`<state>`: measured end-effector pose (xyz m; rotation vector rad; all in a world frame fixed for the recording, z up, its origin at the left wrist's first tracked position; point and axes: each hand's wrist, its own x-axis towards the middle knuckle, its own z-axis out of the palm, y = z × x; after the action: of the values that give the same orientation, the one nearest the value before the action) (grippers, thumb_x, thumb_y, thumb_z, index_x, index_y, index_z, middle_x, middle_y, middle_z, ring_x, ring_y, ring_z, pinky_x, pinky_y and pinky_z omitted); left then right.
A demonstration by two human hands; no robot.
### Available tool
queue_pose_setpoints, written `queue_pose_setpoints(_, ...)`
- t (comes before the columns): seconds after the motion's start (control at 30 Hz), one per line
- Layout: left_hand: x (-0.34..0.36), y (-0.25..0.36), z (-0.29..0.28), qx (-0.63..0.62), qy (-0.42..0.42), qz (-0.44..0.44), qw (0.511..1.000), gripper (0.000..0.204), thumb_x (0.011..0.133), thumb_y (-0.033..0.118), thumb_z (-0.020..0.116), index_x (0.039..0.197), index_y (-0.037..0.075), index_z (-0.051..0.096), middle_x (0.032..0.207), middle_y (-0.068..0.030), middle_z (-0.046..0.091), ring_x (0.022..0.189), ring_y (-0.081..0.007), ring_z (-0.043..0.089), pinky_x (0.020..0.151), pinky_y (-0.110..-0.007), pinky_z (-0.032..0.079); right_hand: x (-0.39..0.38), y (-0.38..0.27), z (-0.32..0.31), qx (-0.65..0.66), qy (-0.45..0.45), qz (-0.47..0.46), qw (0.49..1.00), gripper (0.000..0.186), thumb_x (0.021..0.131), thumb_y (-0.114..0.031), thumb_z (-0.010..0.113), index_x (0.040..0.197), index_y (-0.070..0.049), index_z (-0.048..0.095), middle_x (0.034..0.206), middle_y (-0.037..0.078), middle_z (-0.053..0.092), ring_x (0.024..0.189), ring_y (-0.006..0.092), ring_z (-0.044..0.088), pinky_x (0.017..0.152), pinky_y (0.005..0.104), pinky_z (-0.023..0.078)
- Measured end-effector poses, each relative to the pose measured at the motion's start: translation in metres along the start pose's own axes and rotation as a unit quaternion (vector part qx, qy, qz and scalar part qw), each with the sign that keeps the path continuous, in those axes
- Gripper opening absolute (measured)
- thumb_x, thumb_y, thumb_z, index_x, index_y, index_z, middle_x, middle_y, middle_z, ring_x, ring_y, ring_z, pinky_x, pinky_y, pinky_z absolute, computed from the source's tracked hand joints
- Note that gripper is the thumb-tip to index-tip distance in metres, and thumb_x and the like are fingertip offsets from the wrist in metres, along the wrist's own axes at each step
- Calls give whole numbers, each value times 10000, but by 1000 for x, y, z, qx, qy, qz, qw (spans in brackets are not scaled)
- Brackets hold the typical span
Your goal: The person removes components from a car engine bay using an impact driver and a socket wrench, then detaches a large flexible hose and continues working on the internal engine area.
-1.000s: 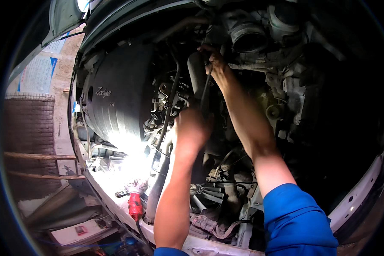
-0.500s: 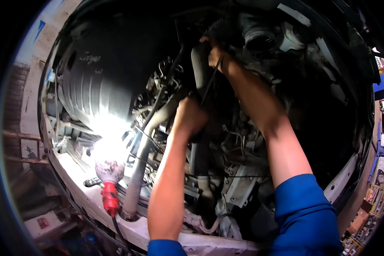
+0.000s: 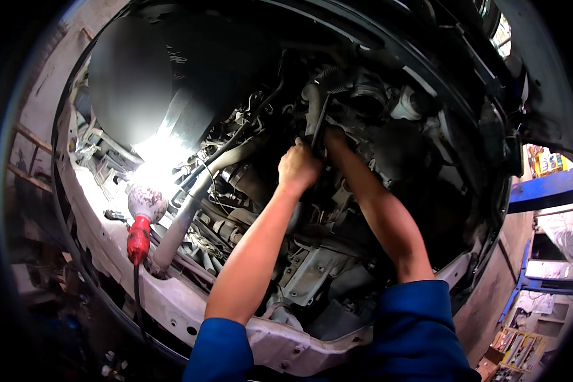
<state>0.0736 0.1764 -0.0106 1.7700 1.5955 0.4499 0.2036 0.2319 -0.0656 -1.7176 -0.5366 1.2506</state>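
Both my hands reach deep into a car's engine bay. My left hand point(image 3: 299, 165) is closed at the lower end of a thin dark rod point(image 3: 322, 118), which slants up beside a thick grey hose point(image 3: 313, 105). What exactly the rod is cannot be made out. Just right of it, my right hand point(image 3: 335, 137) is down in shadow next to the hose, its fingers hidden. A larger grey pipe point(image 3: 200, 184) runs diagonally to the left of my left forearm. Below my hands lies a pale metal bracket point(image 3: 312, 274).
A lit work lamp point(image 3: 148, 202) with a red handle point(image 3: 138, 240) rests at the left front, glaring over that side. Its black cable hangs over the pale front crossmember point(image 3: 277, 340). A dark engine cover point(image 3: 134, 83) sits at the far left, a white-capped reservoir point(image 3: 407, 103) at the far right.
My right hand has come down from the upper end of the grey hose, closer to my left hand. The view has shifted and turned, showing more of the workshop at right.
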Motion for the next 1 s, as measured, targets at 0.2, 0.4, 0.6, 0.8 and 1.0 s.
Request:
queue_pose_setpoints(0.2, 0, 15, -3, -275, 25, -105, 955, 423, 904, 315, 503, 1157, -2, 621, 1145, -253, 646, 1098, -437, 595, 922, -483, 486, -97, -14, -39, -298, -66, -374, 876, 297, 930, -186, 552, 1103, 55, 565, 1003, 287, 619, 913, 440, 614, 811, 455, 478)
queue_pose_setpoints(0.4, 28, 7, 25, -416, -24, -80, 906, 482, 939, 355, 431, 1139, -33, 635, 1156, -295, 629, 1163, -454, 554, 993, -472, 446, -135, -17, -40, -281, -214, -435, 829, 502, 889, -65, 573, 1363, -1, 420, 1185, 153, 584, 1026, 253, 596, 886, 371, 479)
queue_pose_setpoints(0.6, 33, 32, -98, 32, -61, 75, 995, 413, 900, 355, 525, 1018, 10, 719, 1090, -274, 663, 1101, -390, 625, 914, -419, 506, -209, -53, -71, -228, -135, -170, 949, 516, 838, -112, 581, 1314, 31, 443, 851, 115, 610, 698, 159, 560, 643, 319, 491)
queue_pose_setpoints(0.8, 107, 59, -103, 158, 142, 183, 960, 296, 804, 209, 615, 1018, 33, 719, 1015, -206, 690, 989, -370, 663, 859, -441, 537, -239, -21, -163, -456, -36, -374, 807, 583, 761, -71, 673, 1302, 20, 477, 928, 213, 638, 799, 401, 647, 689, 399, 533)
queue_pose_setpoints(1.0, 245, 67, -45, 206, -36, 231, 950, 516, 837, 297, 674, 1306, 103, 580, 1195, -211, 643, 1092, -369, 618, 899, -433, 512, -244, -35, -178, -604, -37, -429, 671, 589, 700, -46, 680, 1273, -21, 547, 783, 121, 555, 667, 295, 622, 566, 400, 510)
